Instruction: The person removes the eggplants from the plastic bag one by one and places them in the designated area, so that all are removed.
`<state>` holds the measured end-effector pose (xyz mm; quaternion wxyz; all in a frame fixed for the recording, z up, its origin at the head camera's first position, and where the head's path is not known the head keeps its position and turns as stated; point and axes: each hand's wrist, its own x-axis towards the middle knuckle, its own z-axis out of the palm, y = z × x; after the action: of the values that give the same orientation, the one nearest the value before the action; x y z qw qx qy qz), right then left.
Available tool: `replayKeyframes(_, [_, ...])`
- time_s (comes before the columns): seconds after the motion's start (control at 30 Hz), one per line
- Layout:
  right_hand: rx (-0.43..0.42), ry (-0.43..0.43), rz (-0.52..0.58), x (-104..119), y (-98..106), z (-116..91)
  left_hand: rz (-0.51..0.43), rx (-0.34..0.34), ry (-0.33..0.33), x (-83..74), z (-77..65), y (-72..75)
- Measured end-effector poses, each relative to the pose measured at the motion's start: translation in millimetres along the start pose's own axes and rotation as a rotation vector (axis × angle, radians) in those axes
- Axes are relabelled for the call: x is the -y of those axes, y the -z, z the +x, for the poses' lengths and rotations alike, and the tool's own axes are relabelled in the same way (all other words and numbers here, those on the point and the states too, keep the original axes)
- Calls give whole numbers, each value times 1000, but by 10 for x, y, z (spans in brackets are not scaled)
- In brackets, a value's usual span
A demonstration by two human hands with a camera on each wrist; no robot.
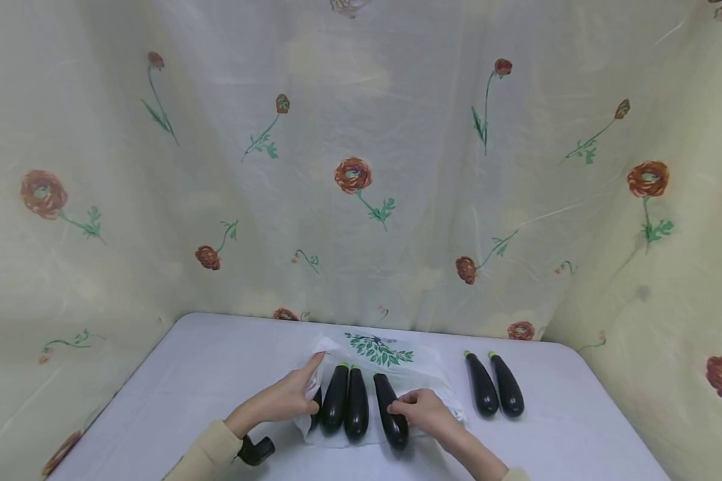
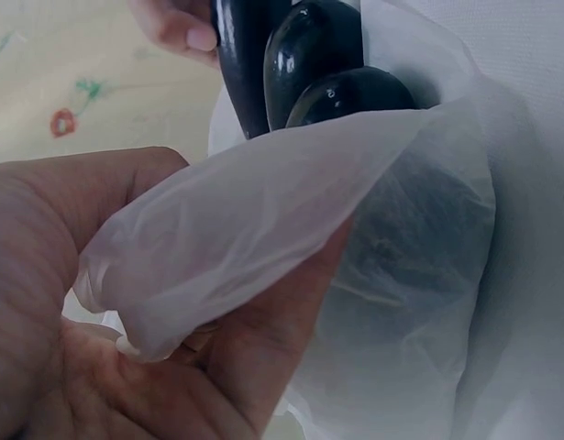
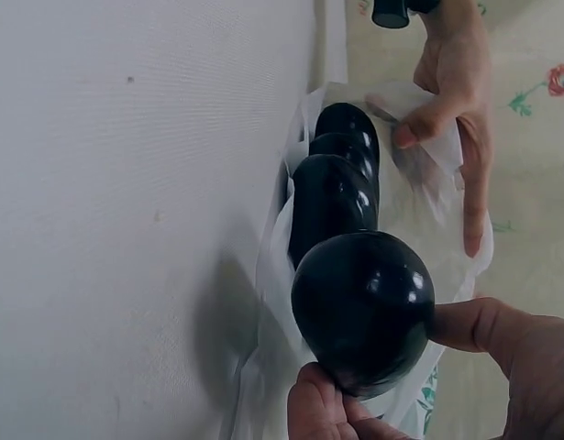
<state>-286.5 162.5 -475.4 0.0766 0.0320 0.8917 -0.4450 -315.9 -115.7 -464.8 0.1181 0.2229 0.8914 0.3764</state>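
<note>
A white plastic bag (image 1: pixel 424 377) with a green leafy print lies on the table, its mouth towards me. Several dark eggplants (image 1: pixel 335 401) lie side by side in it, the leftmost partly covered by the bag and my hand. My left hand (image 1: pixel 283 399) grips the bag's left edge between thumb and fingers; in the left wrist view the thin plastic (image 2: pixel 236 220) is folded over those fingers. With thumb and fingertips, my right hand (image 1: pixel 424 413) pinches another eggplant (image 3: pixel 364 307) near its thick end, its stem end pointing into the bag.
Two more eggplants (image 1: pixel 508 386) lie side by side on the white tabletop (image 1: pixel 553 394), right of the bag. A flowered curtain (image 1: pixel 397 267) hangs behind the table and along both sides. A black wrist camera (image 1: pixel 255 451) sits by my left wrist.
</note>
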Motion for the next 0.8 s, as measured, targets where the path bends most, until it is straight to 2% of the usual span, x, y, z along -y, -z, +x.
replayKeyframes(0.27, [5, -32, -15, -22, 35, -37, -5, 4, -3, -11, -17, 0])
replayKeyframes(0.57, [-24, -8, -69, 35, 101, -131, 0, 2, 2, -11, 9, 9])
replayKeyframes(0.8, [-16, -53, -102, 40, 133, -182, -4, 1, 12, -1, 16, -10])
